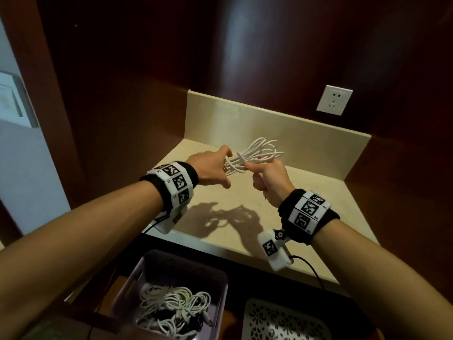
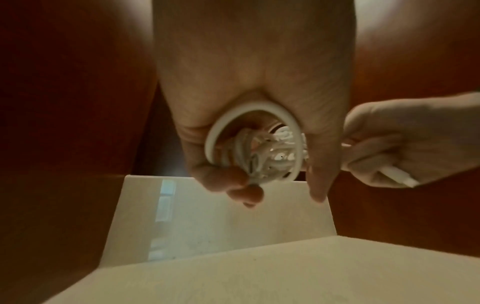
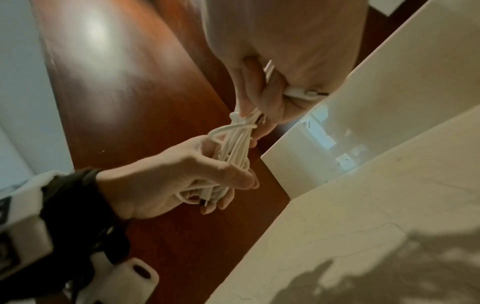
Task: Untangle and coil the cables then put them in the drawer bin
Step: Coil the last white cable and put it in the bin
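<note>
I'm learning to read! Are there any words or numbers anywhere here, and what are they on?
No words can be read.
Left wristband: black-and-white square codes, with tiny marks beside them too small to read.
Right wristband: the same, too small to read.
Wall socket: no writing visible.

We see bare surface on the cream stone bench below and around both hands, so we have room to move down or sideways there. The raised cream stone back edge and dark red-brown wooden walls close the rear and left. Nearer us, the grey plastic drawer bin is open from above, partly filled by tangled white and black cables.
</note>
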The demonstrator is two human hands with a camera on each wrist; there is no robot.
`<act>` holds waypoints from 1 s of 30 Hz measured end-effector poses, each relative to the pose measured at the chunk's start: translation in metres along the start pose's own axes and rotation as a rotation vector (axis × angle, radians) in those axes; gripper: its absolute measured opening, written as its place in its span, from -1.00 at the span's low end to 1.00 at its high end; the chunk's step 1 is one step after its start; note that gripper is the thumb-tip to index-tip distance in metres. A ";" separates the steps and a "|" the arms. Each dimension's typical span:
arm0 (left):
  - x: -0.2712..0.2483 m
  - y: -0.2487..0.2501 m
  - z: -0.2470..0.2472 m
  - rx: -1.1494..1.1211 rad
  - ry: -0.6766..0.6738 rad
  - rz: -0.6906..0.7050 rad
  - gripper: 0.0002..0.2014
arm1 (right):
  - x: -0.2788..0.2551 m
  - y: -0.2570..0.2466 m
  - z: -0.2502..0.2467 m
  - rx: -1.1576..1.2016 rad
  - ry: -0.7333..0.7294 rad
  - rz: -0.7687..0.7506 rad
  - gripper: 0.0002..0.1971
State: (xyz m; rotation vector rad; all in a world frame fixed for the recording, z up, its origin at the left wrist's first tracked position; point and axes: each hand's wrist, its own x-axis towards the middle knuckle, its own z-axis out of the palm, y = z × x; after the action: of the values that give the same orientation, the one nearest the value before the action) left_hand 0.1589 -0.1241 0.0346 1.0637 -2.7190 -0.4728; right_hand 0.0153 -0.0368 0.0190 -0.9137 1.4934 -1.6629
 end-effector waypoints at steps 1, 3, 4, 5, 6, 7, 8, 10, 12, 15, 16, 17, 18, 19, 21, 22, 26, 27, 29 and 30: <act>-0.001 0.000 0.004 0.113 0.060 0.032 -0.24 | 0.002 0.001 0.000 0.013 0.019 0.017 -0.86; -0.001 0.002 0.012 0.288 0.167 0.093 -0.21 | 0.006 0.002 0.000 0.029 0.060 0.057 -0.86; -0.003 0.004 0.016 0.360 0.208 0.108 -0.23 | 0.007 0.003 0.001 0.039 0.076 0.083 -0.80; -0.003 0.006 0.019 0.422 0.239 0.111 -0.25 | 0.008 0.003 0.002 0.056 0.088 0.103 -0.78; -0.004 0.007 0.023 0.469 0.263 0.104 -0.26 | 0.009 0.003 0.003 0.079 0.093 0.122 -0.79; -0.004 0.008 0.025 0.501 0.284 0.095 -0.27 | 0.009 0.003 0.004 0.094 0.094 0.138 -0.82; -0.003 0.009 0.027 0.522 0.300 0.088 -0.30 | 0.010 0.004 0.004 0.099 0.095 0.150 -0.86; -0.002 0.011 0.025 0.542 0.305 0.083 -0.46 | 0.011 0.004 0.002 0.072 0.080 0.145 -0.91; 0.001 0.011 0.021 0.514 0.265 0.078 -0.68 | 0.011 0.005 -0.001 0.020 0.045 0.111 -0.94; 0.006 0.009 0.016 0.270 0.197 0.021 -0.89 | 0.010 0.004 -0.004 -0.030 -0.009 0.044 -0.89; 0.008 0.009 0.014 0.138 0.167 -0.008 -0.93 | 0.011 0.005 -0.006 -0.023 -0.022 0.031 -0.89; 0.009 0.008 0.013 -0.001 0.130 -0.040 -0.93 | 0.010 0.006 -0.008 -0.009 -0.036 0.024 -0.89; 0.011 0.008 0.012 -0.135 0.090 -0.064 -0.92 | 0.009 0.008 -0.011 0.010 -0.053 0.024 -0.89; 0.011 0.008 0.011 -0.254 0.049 -0.080 -0.92 | 0.008 0.009 -0.014 0.027 -0.073 0.028 -0.87; 0.010 0.007 0.011 -0.462 -0.036 -0.096 -0.94 | 0.008 0.012 -0.019 0.052 -0.110 0.029 -0.79; 0.009 0.006 0.011 -0.550 -0.079 -0.098 -0.96 | 0.008 0.013 -0.021 0.059 -0.125 0.025 -0.75; 0.009 0.001 0.010 -0.724 -0.234 -0.094 -0.89 | 0.008 0.010 -0.025 0.047 -0.180 -0.017 -0.74; 0.009 0.000 0.009 -0.733 -0.285 -0.085 -0.87 | 0.008 0.009 -0.026 0.034 -0.186 -0.025 -0.78; 0.008 -0.002 0.006 -0.694 -0.390 -0.067 -0.86 | 0.008 0.009 -0.028 0.009 -0.178 -0.036 -0.84; 0.008 -0.002 0.005 -0.656 -0.427 -0.063 -0.87 | 0.009 0.010 -0.029 -0.007 -0.165 -0.039 -0.84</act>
State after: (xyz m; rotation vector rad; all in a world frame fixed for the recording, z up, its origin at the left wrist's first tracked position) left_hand 0.1530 -0.1299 0.0295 0.9294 -2.5158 -1.6204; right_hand -0.0138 -0.0309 0.0075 -1.0630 1.3788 -1.5706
